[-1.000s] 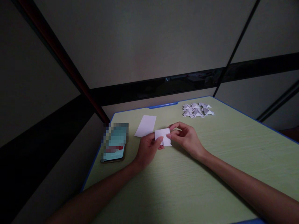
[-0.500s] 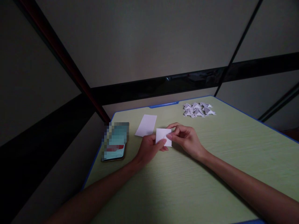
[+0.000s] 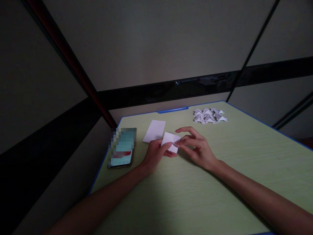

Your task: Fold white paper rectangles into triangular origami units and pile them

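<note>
A small white paper slip (image 3: 170,141) is held just above the green table (image 3: 220,182) between both hands. My left hand (image 3: 156,153) pinches its left lower edge with thumb and fingers. My right hand (image 3: 195,145) grips its right side with thumb and forefinger, the other fingers spread above. The slip lies tilted and looks partly folded. A second, flat white paper sheet (image 3: 154,131) rests on the table just behind my left hand.
A pile of several folded white paper pieces (image 3: 209,115) sits at the table's far right. A phone (image 3: 122,148) lies at the left edge. The table has a blue rim, with dark rails and a wall behind.
The slip has tipped from facing me to lying flatter and tilted. My right hand's fingers have spread out over it. The view shifted slightly.
</note>
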The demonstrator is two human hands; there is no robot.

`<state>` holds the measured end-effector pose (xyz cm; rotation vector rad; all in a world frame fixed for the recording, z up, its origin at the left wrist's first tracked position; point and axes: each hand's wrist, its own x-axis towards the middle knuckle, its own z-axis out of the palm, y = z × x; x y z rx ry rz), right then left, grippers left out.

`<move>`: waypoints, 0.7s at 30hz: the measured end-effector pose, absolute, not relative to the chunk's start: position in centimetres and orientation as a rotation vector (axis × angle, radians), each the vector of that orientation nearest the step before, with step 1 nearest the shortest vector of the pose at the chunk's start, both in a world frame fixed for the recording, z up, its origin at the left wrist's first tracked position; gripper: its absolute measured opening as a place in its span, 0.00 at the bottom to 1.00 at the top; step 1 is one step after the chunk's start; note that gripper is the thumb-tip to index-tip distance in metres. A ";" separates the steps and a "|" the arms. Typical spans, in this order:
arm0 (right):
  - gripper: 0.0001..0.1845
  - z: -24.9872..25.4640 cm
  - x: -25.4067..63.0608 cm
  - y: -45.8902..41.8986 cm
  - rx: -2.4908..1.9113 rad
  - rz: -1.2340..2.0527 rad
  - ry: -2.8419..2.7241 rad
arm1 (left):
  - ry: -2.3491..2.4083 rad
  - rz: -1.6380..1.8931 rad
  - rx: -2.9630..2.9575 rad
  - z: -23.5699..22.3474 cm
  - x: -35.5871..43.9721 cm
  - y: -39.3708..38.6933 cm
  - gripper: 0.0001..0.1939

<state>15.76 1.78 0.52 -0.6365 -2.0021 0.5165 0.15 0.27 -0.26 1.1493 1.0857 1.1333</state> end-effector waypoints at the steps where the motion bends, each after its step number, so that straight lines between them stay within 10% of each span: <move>1: 0.08 0.5 15.9 1.8 -0.602 0.491 -2.041 | 1.071 1.139 1.122 -0.3 0.2 0.3 0.11; 21: 0.10 0.8 16.4 2.0 -0.495 0.321 -2.308 | 1.040 1.129 1.105 -0.3 0.1 0.2 0.13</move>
